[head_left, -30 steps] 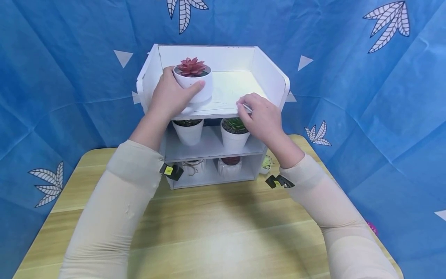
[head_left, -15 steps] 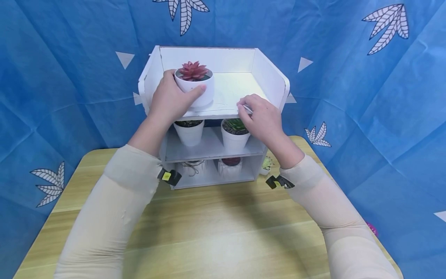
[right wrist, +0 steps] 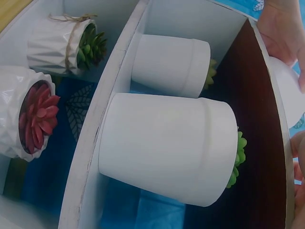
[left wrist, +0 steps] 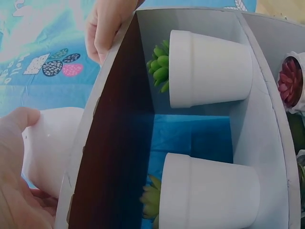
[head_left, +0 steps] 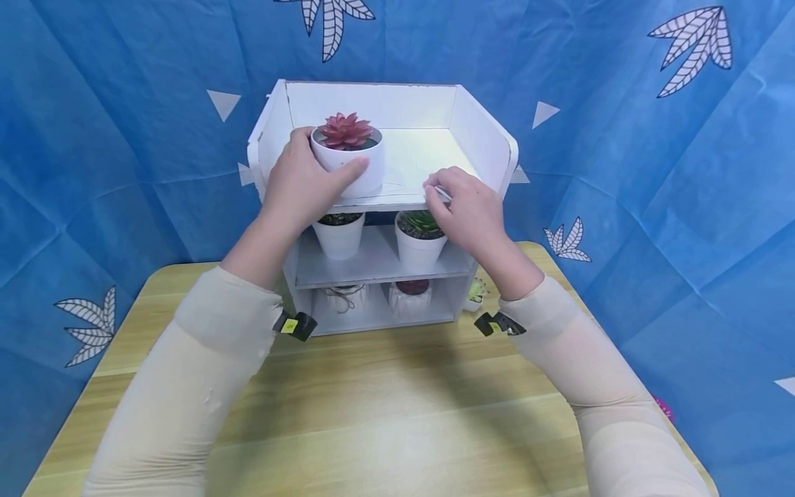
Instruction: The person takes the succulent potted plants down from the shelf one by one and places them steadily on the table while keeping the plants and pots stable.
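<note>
My left hand [head_left: 304,176] grips a round white pot [head_left: 357,169] from its left side, thumb across the front. A red succulent [head_left: 346,131] grows in it. The pot is at the left front of the top shelf [head_left: 413,155] of a white rack; whether its base touches the board is hidden. My right hand [head_left: 468,207] rests at the right front edge of that shelf, fingers loosely curled, with no object seen in them. In the left wrist view the pot [left wrist: 52,148] shows beyond the shelf board, held by the left hand [left wrist: 14,167].
Two white pots [head_left: 340,238] [head_left: 419,250] with green succulents stand on the middle shelf. Below are a twine-tied pot [head_left: 348,300] and a white pot with a red succulent [right wrist: 40,117]. A small green plant [head_left: 475,293] stands right of the rack, on the wooden table [head_left: 397,414].
My left hand has brought the pot slightly right and toward the shelf's front edge, and my left forearm has shifted left and down. My right hand has stayed in place.
</note>
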